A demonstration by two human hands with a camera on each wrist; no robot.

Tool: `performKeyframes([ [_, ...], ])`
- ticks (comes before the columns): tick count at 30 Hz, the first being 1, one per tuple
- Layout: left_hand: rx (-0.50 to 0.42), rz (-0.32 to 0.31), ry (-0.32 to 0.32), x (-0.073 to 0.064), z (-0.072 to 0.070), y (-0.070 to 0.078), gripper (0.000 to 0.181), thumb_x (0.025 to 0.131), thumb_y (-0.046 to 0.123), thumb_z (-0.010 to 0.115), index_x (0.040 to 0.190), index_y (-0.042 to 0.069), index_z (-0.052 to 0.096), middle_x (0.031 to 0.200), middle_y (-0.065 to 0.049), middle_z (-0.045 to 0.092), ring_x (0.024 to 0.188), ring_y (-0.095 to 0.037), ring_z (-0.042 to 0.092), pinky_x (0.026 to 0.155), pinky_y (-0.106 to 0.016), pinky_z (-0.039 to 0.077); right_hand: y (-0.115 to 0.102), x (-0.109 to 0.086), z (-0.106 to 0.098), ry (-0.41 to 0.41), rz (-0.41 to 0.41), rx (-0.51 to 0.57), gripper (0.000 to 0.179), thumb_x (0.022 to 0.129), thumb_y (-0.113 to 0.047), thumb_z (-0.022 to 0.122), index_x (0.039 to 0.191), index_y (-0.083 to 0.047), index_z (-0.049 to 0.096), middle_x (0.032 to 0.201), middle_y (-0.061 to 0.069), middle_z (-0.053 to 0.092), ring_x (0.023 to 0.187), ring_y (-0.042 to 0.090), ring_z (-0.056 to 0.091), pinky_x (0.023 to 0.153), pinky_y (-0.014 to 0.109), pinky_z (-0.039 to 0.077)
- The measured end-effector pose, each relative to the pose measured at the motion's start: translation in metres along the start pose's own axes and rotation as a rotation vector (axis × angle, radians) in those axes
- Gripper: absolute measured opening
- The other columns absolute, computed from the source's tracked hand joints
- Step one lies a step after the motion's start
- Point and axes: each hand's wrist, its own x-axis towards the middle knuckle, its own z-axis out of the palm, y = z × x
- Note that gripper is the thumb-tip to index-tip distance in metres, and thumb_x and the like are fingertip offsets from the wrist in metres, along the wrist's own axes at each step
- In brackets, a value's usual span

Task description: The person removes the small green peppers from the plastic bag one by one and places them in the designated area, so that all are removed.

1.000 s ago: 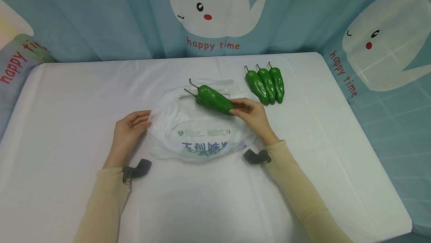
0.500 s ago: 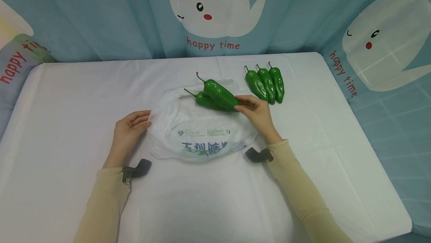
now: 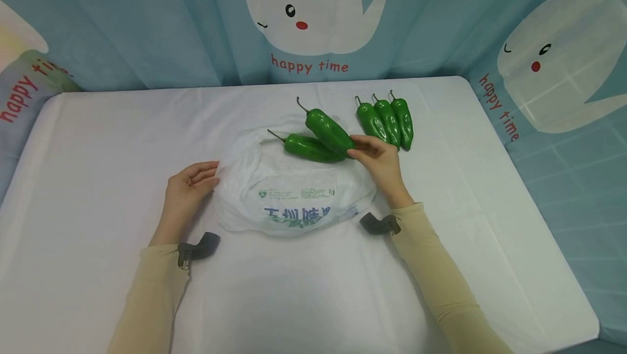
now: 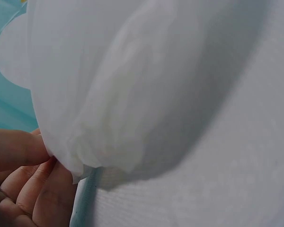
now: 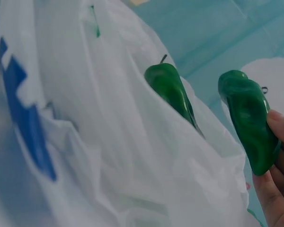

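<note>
A white plastic bag (image 3: 294,179) with blue and green print lies with its mouth open mid-table. My left hand (image 3: 188,196) pinches the bag's left edge between thumb and fingers, as the left wrist view confirms. One green pepper (image 3: 311,148) rests in the bag's mouth, its stem pointing left. In my right hand (image 3: 379,166) the tip of another green pepper (image 3: 329,129) is pinched, stem toward the back. From the right wrist view, this held pepper (image 5: 248,120) is beside the bag's rim, apart from the pepper inside (image 5: 170,90).
Three more green peppers (image 3: 387,122) lie side by side at the back right, just behind my right hand. A white cloth covers the table (image 3: 294,299). Behind it hangs a blue curtain (image 3: 171,22) with white cartoon figures.
My right hand has moved right and slightly back with its pepper, drawing it off the one in the bag, which now shows more fully. The left hand has stayed at the bag's edge.
</note>
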Motion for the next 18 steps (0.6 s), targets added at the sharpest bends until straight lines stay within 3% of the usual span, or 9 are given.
performKeyframes([
  [5,-0.007,-0.008,-0.002,0.0,0.0,0.001,0.039,0.09,0.013,0.065,0.125,-0.003,0.057,0.103,0.008,0.066,0.088,0.007,0.061,0.076,-0.009,0.048,-0.004,0.0,-0.002,0.034,-0.007,-0.001,0.03,0.082,0.012,0.065,0.111,0.018,0.058,0.111,0.029,0.06,0.089,0.008,0.06,0.08,0.019,0.051],
  [12,-0.013,-0.021,0.0,-0.001,0.0,0.002,0.039,0.09,0.012,0.065,0.126,-0.002,0.057,0.107,0.006,0.065,0.089,0.007,0.06,0.077,-0.008,0.047,0.022,0.007,-0.012,0.085,0.007,-0.005,0.032,0.081,0.006,0.069,0.112,0.011,0.062,0.111,0.022,0.063,0.09,0.009,0.061,0.08,0.02,0.051],
  [18,-0.021,-0.025,0.0,-0.001,0.0,0.002,0.039,0.09,0.012,0.065,0.126,-0.003,0.057,0.104,0.01,0.065,0.089,0.008,0.06,0.077,-0.008,0.047,0.024,0.008,-0.017,0.128,0.003,-0.02,0.033,0.082,0.004,0.07,0.113,0.011,0.062,0.11,0.021,0.064,0.09,0.008,0.062,0.081,0.02,0.051],
])
